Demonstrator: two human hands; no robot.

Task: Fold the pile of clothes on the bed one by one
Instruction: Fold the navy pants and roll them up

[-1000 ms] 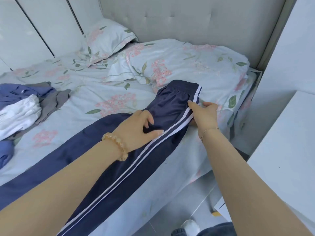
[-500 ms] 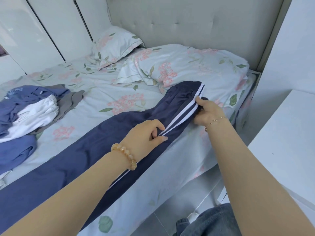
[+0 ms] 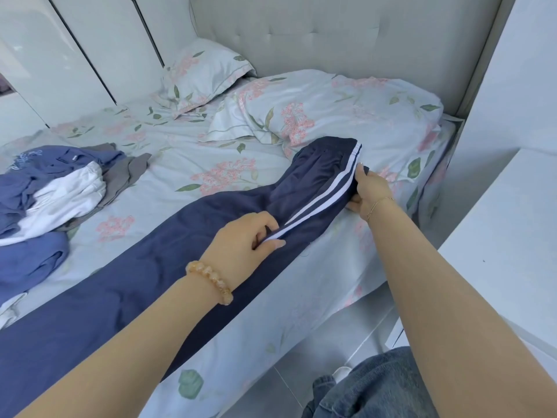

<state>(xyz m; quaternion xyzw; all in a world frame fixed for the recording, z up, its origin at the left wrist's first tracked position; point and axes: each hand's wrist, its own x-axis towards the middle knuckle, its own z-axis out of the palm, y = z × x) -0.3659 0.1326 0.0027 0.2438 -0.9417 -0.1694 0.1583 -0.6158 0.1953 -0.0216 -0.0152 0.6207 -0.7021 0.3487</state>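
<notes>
Navy track pants (image 3: 168, 254) with two white side stripes lie stretched along the near edge of the bed (image 3: 180, 164), waistband at the right. My left hand (image 3: 241, 239) pinches the striped side seam at mid-thigh. My right hand (image 3: 366, 191) grips the striped edge just below the waistband, fingers curled under the cloth. A pile of clothes (image 3: 51, 188) in blue, white and grey sits on the bed at the far left.
Two floral pillows (image 3: 205, 73) and a bunched floral duvet (image 3: 346, 113) lie against the padded headboard (image 3: 331, 34). A white cabinet (image 3: 506, 236) stands close on the right. White wardrobe doors (image 3: 75, 55) line the far side. My jeans-clad leg (image 3: 370, 390) is beside the bed.
Both hands went from resting flat on the pants to gripping the striped side edge. The upper leg part has been drawn in, narrowing the pants near the waistband.
</notes>
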